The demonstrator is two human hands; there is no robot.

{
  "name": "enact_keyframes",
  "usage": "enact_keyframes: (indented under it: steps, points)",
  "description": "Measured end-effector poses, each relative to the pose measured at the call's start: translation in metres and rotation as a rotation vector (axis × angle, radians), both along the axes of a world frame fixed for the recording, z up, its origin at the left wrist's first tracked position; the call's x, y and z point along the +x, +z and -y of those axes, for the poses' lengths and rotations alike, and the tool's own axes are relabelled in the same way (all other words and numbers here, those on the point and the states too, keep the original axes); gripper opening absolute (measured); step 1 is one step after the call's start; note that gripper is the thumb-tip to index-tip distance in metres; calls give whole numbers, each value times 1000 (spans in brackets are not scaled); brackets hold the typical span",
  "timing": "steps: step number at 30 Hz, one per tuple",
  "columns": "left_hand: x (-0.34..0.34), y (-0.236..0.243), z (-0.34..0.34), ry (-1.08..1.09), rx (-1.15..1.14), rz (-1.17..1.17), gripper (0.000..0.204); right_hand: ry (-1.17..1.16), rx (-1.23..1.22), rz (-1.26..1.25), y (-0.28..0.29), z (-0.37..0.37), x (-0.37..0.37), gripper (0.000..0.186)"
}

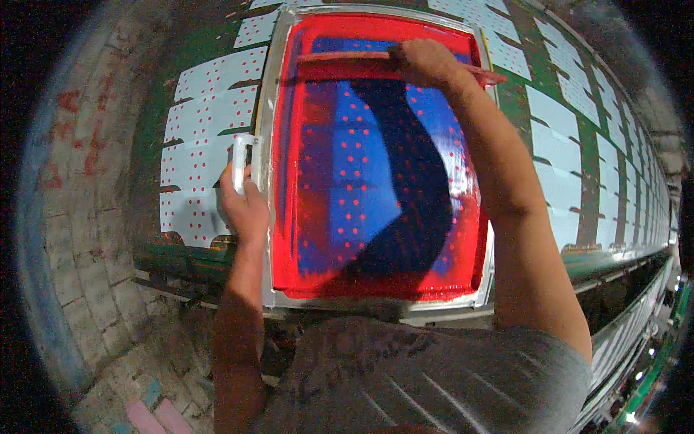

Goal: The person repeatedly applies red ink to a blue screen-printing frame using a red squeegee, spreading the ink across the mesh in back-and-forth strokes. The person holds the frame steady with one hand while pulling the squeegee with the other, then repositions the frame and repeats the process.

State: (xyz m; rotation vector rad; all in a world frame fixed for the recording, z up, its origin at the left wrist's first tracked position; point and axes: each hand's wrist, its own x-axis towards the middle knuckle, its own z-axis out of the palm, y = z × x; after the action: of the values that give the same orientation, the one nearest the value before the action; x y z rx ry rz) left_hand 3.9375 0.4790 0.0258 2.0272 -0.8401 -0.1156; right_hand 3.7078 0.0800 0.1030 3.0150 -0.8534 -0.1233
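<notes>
A screen printing frame (268,249) with pale metal edges lies in front of me on a long table. Its blue mesh (365,210) carries a pattern of small red dots, and thick red ink (285,253) borders it on every side. My right hand (428,61) is closed around a long squeegee (336,56) lying crosswise near the screen's far end. My left hand (246,206) grips a white handle (240,170) on the frame's left side, fingers wrapped round it. My right arm reaches over the screen and casts a dark shadow on the mesh.
White cut pieces with red dots (188,177) lie in rows on the green table (163,257) left of the frame. More such pieces (557,170) run along the right. A paved brick floor (83,246) borders the table at left.
</notes>
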Motion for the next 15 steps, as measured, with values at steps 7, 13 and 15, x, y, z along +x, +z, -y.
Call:
enact_keyframes:
  steps: [7, 13, 15]
  points:
    - [-4, 14, 1, -32, -3, -141, 51, -1, 71, -25, 17, -150, -48, 22]
    - [3, -2, 4, -50, -83, -42, 49, -90, 160, -55, 23, -277, -85, 27]
    - [5, -8, 5, -53, -94, -41, 48, -101, 166, -62, 22, -317, -98, 27]
